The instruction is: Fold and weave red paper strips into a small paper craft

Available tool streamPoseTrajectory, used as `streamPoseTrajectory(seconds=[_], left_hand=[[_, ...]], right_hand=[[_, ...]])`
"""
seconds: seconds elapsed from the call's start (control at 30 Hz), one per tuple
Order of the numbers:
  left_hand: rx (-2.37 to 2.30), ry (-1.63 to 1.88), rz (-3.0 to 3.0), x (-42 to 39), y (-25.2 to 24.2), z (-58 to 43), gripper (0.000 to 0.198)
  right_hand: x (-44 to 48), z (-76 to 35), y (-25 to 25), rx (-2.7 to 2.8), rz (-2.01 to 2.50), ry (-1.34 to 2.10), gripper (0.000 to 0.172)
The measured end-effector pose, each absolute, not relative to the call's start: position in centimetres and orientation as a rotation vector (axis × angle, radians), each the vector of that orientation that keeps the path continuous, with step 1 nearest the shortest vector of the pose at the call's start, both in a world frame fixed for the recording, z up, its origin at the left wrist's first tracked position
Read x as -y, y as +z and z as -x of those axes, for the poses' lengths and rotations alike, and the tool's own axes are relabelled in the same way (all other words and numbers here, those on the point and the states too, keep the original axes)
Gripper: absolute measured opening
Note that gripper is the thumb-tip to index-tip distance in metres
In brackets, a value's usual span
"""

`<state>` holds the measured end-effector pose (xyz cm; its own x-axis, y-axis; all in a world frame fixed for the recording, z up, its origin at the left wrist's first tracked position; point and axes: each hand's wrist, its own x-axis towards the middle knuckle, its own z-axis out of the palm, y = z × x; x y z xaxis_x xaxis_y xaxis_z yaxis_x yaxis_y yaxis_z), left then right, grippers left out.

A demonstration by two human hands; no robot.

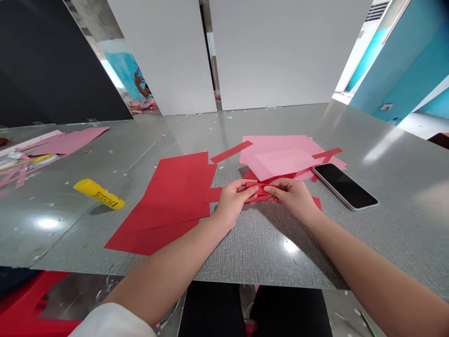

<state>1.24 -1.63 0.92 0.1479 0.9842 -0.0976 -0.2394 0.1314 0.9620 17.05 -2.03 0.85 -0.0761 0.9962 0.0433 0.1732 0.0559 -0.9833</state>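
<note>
Finding: both hands meet on one red paper piece [260, 189], which lies low over the grey table [245, 252] just ahead of the person, near the table's middle.

Left hand [233, 199]: thumb and forefinger pinched on the piece's left end. Right hand [293, 196]: closed likewise on the right end, fingers curled over it. How the piece is folded under the fingers cannot be told.

Surroundings, read from the hands:
- Red sheets [175, 201] at nine o'clock, overlapping, one edge touching the left hand's side of the piece.
- Pink sheets [280, 157] at twelve o'clock, with a loose red strip [231, 152] at eleven.
- Phone [345, 186] at two o'clock, screen up, just beside the pink stack.
- Glue stick [99, 194] at nine o'clock, well apart, lying on its side.
- Another person's hand [139, 79] far off at ten o'clock – not involved.

Assessment: the piece is small and the grip is at the fingertips, so the work is best done pressed flat on the table, edges lined up before any crease is firmed – one thumb holding, the other running along. The scraps beneath it could slide; a bare patch would be steadier.
</note>
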Motion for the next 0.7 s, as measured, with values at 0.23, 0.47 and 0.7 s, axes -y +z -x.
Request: streamPoseTrajectory(seconds=[0.23,0.47,0.7], left_hand=[[-1.020,1.162,-0.985,1.3,0.4,-1.1,0.019],[-0.999,1.144,-0.999,1.2,0.3,-1.1,0.017],[-0.994,1.160,-0.995,1.1,0.1,-1.2,0.018]], right_hand=[[1.7,-20.5,2.0,1.495,1.544,0.158,0.032],[1.8,-20.4,2.1,1.665,1.394,0.346,0.026],[1.9,-17.8,0.5,1.651,1.302,0.853,0.032]])
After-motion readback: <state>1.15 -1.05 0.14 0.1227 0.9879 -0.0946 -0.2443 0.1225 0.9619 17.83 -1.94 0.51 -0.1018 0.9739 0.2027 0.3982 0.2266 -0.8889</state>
